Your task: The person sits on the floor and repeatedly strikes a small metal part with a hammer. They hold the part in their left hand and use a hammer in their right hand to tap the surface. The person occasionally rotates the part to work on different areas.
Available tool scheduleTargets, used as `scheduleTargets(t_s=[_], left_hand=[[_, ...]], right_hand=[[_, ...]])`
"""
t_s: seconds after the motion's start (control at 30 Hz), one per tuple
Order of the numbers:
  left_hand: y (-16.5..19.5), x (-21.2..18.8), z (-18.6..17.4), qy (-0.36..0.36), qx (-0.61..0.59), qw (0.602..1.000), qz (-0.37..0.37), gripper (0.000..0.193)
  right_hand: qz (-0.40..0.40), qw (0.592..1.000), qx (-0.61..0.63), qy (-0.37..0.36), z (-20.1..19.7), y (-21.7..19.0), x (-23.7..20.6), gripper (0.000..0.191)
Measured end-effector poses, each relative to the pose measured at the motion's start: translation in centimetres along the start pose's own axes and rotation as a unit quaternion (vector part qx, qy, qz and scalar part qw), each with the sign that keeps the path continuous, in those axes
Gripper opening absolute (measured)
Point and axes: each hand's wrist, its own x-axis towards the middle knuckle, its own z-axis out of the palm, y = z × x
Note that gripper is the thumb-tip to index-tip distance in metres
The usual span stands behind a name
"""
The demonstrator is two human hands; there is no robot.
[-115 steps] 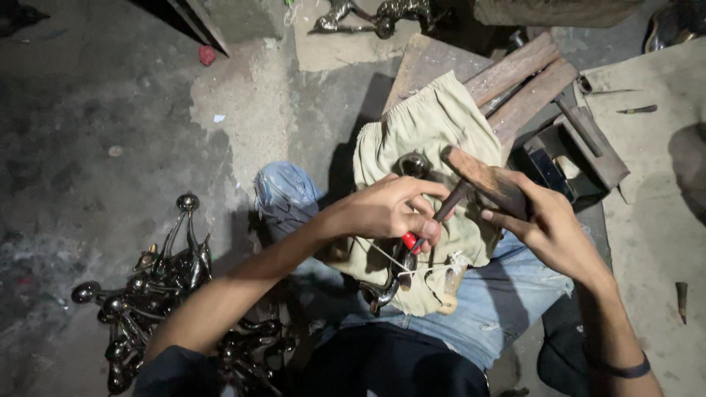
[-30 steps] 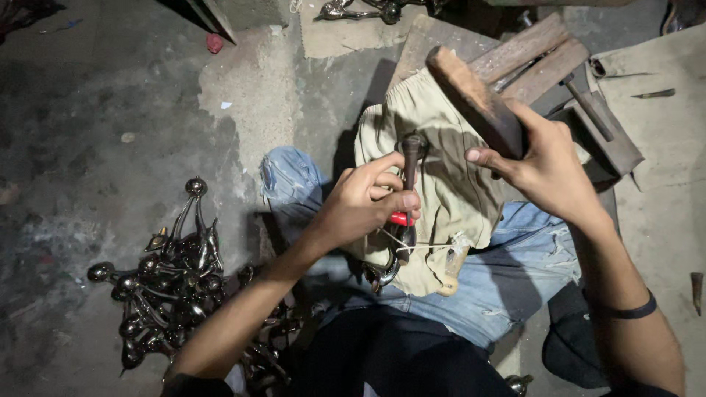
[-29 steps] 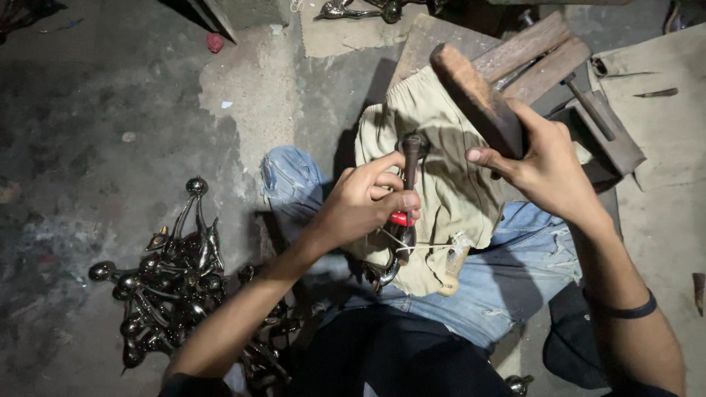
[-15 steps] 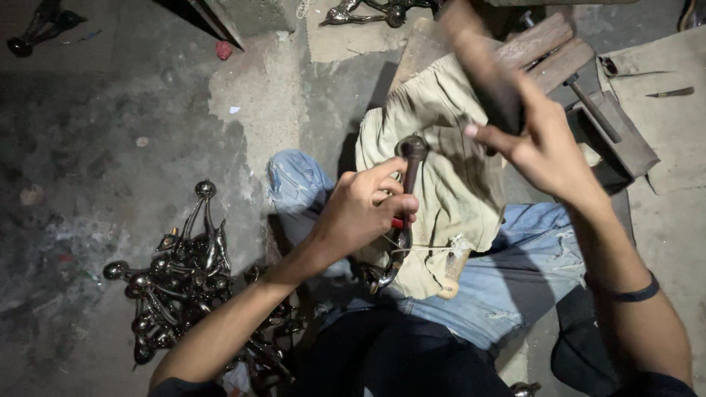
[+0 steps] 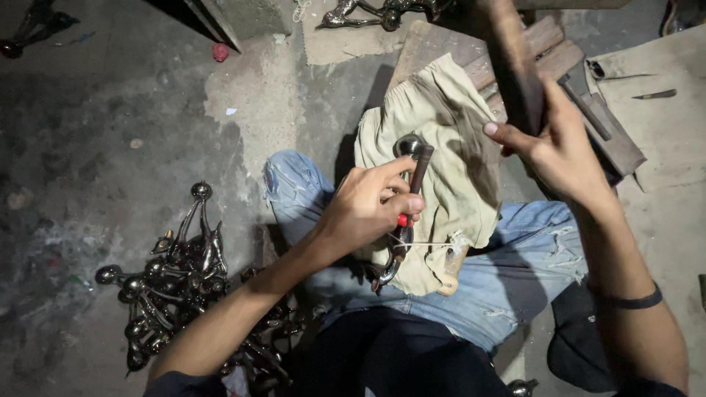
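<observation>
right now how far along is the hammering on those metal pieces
Done: cannot tell; no finished batch stands apart. In hand: left hand steadies a chisel on a ball-ended metal piece over cloth; right hand raises the hammer. Left: a pile of similar pieces on the floor.

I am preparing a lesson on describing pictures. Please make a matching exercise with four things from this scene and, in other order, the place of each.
Things:
1. wooden mallet
2. pile of metal parts
3. beige cloth
4. metal piece with round head

Places:
A. on the floor, beside the left arm
B. raised in the right hand
C. spread over the lap
D. held on the cloth by the left hand

Pairs: 1-B, 2-A, 3-C, 4-D
</observation>
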Motion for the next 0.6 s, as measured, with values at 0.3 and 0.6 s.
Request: scheduleTargets(t_s=[0.3,0.6], left_hand=[[2.2,0.4,-0.3,-0.035,0.087,0.995,-0.030,0.043],[1.0,2.3,-0.3,-0.103,0.126,0.986,-0.047,0.053]], right_hand=[[0.083,0.992,-0.071,-0.066,-1.1,2.8,-2.5,0.041],[0.047,0.971,-0.187,-0.143,-1.3,3.7,-5.3,0.061]])
